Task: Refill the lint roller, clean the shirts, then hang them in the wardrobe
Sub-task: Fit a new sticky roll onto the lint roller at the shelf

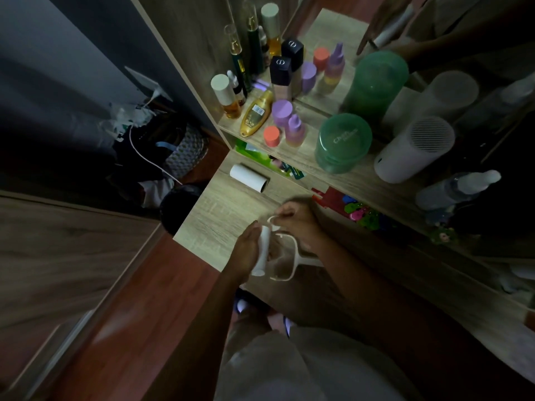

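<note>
Over the wooden desk [220, 209] my left hand [249, 250] is closed around a white roll [263, 253], held upright. My right hand [298, 224] grips the white lint roller frame [289, 256], whose looped end sits at the top of that roll and whose handle points right, toward my right wrist. A second white roll [249, 178] lies on its side farther back on the desk, apart from both hands. No shirts are in view.
The shelf [307, 157] above the desk carries several bottles, a green jar [343, 143] and a white cylindrical device [417, 149], with a mirror behind. Coloured clips [359, 212] lie under the shelf. A bag [185, 151] and clutter sit on the floor at left. A wardrobe panel [58, 250] is lower left.
</note>
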Demonstrator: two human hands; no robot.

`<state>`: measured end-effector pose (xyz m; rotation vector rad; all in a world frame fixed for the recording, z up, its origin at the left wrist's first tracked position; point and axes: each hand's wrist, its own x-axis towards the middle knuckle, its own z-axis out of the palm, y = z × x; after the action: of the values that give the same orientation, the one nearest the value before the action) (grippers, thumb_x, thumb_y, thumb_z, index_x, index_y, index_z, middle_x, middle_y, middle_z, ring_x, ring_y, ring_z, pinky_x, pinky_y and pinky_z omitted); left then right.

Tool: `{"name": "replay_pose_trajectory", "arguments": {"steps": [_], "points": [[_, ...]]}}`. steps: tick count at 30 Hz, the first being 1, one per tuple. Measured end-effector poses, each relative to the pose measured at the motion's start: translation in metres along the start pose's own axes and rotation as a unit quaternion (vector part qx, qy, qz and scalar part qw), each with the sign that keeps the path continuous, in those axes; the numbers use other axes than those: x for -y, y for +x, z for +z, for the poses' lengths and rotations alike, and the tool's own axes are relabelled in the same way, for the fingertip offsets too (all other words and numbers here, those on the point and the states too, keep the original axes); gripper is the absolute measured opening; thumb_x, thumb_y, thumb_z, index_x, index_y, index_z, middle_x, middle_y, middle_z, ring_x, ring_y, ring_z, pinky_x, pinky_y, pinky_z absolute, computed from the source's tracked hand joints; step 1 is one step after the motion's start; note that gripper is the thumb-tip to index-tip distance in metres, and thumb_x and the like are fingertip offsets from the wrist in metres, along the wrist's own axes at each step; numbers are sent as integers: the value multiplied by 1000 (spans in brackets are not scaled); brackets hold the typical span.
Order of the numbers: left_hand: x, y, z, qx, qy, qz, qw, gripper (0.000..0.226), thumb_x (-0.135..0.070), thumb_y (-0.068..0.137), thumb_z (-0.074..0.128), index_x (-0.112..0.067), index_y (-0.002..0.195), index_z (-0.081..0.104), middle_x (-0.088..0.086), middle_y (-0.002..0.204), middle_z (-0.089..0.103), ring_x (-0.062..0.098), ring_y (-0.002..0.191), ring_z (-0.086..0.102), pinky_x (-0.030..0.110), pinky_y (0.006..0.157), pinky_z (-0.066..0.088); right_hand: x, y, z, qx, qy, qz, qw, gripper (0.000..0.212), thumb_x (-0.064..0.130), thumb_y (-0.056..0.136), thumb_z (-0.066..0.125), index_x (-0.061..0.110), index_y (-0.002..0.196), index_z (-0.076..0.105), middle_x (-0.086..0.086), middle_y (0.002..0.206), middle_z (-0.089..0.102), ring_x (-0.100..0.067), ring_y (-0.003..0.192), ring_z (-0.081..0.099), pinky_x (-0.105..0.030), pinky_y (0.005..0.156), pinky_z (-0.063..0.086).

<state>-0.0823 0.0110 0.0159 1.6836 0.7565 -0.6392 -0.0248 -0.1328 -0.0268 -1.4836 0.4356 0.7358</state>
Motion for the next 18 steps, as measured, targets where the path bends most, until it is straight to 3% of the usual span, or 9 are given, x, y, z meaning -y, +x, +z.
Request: {"name": "replay_pose_trajectory", "arguments": {"steps": [3,5,6,8,10,15,18], "points": [[9,10,-3,-17,-84,-86,993,60,-58,94,46,-17,136,56,16,137,59,36,117,61,55,102,50,0,23,3,-82,-79,-50,992,25,-15,76,74,-13,98,63,-3,75,61,-8,67,55,-5,57,46],[0,6,-5,-39,-149,-117,981,50,-52,100,44,-12,128,57,17,119,64,33,102,65,49,90,56,2,36,7,-113,-89,-68,987,22,-18,75,74,-15,94,63,-13,82,65,-12,69,57,-6,57,47],[-2,6,-8,-44,-173,-124,976,43,-48,103,43,-10,118,59,16,105,65,30,89,65,43,78,56,2,42,9,-123,-91,-74,986,18,-17,75,74,-9,88,63,-14,84,65,-16,73,59,-7,58,48],[-3,9,-12,-49,-210,-134,967,40,-45,105,43,-8,109,60,15,86,64,27,69,63,35,62,52,4,52,13,-147,-101,-85,980,32,-15,74,76,11,71,57,-10,82,65,-20,80,61,-15,66,52],[-6,8,-18,-56,-246,-134,958,46,-46,104,45,-6,121,57,18,86,65,27,64,64,35,58,53,2,63,15,-187,-132,-116,967,42,-11,69,80,20,67,53,-11,85,69,-22,81,65,-30,73,57],[-17,5,-24,-71,-318,-150,933,51,-46,103,45,-4,133,47,16,84,60,24,58,62,33,47,54,-3,64,18,-216,-223,-145,939,19,2,75,80,11,84,65,-8,94,72,-18,88,66,-14,70,46],[-16,7,-27,-85,-342,-137,926,56,-46,104,43,-2,139,46,15,80,60,23,56,63,32,47,55,-1,54,22,-225,-219,-168,934,12,12,85,73,6,94,68,-9,98,72,-20,91,65,-24,77,52]]}}
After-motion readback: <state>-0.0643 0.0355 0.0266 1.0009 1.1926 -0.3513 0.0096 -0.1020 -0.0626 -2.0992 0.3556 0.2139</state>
